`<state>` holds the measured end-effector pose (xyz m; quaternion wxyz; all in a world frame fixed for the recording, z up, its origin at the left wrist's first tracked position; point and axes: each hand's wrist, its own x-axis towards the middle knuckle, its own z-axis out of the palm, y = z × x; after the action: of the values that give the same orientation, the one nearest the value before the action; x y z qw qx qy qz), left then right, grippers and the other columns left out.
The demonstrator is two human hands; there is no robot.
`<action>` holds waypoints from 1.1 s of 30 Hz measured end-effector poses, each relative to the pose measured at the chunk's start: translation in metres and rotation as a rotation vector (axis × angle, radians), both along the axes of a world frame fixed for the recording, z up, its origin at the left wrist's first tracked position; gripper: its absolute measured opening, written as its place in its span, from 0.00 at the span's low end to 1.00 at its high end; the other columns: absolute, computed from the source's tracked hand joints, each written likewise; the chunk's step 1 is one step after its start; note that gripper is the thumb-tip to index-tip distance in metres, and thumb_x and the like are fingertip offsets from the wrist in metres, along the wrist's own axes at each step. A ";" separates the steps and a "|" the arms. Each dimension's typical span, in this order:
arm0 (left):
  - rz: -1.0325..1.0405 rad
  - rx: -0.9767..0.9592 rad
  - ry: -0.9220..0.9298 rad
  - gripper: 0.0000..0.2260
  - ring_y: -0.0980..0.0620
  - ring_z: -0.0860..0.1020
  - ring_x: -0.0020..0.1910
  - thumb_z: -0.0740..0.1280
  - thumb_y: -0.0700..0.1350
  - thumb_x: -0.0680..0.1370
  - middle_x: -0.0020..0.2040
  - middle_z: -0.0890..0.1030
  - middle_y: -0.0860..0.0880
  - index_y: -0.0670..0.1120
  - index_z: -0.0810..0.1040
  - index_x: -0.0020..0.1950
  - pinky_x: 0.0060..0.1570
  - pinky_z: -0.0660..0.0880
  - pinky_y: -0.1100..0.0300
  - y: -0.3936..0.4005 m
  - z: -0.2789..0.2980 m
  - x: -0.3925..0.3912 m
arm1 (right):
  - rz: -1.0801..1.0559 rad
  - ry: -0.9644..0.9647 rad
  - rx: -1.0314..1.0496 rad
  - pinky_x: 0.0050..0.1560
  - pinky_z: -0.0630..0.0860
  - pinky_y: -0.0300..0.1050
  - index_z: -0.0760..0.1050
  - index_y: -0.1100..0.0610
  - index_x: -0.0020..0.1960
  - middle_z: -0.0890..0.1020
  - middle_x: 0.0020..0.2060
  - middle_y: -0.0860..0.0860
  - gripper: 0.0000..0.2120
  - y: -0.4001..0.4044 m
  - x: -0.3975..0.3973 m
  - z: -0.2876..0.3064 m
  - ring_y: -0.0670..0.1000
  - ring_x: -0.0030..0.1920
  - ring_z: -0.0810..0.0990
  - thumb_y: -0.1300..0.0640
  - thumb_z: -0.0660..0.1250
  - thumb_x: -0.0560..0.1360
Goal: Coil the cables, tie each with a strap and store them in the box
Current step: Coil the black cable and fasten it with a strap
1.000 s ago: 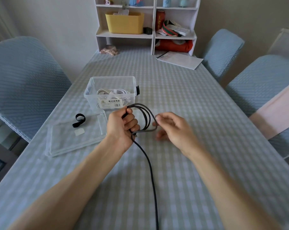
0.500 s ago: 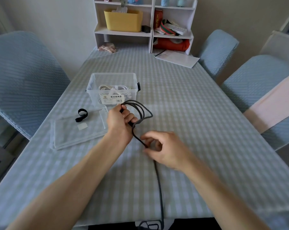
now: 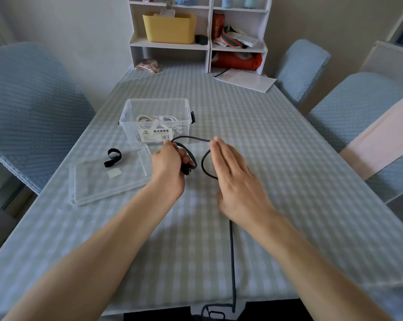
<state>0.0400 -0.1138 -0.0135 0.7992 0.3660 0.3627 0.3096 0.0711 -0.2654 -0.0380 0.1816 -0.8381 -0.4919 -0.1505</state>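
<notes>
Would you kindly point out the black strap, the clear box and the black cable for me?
black strap (image 3: 112, 156), head view, middle of the loop lying on the lid.
clear box (image 3: 127, 107), head view, left rim.
black cable (image 3: 232, 256), head view, straight run across the tablecloth.

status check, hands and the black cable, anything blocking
Left hand grips the coiled black cable. Right hand flat, fingers straight, guiding a loop. Cable tail trails off the table edge. Clear plastic box open, nothing blocking.

I see bare checked tablecloth (image 3: 276, 158) right of my hands; leftward, the clear plastic lid (image 3: 91, 181) and open clear plastic box (image 3: 131, 117) block the way.
</notes>
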 end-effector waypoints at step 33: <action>-0.406 1.372 0.274 0.08 0.59 0.71 0.31 0.58 0.40 0.83 0.34 0.69 0.52 0.42 0.63 0.46 0.33 0.64 0.61 -0.012 -0.034 0.011 | -0.075 0.726 0.286 0.45 0.77 0.30 0.82 0.51 0.49 0.85 0.45 0.45 0.14 -0.034 0.049 0.005 0.39 0.45 0.83 0.67 0.65 0.72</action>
<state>0.0509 -0.1254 -0.0472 0.3789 0.8802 0.1086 0.2643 0.1199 -0.2989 -0.0326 0.4533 -0.8203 -0.3387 0.0823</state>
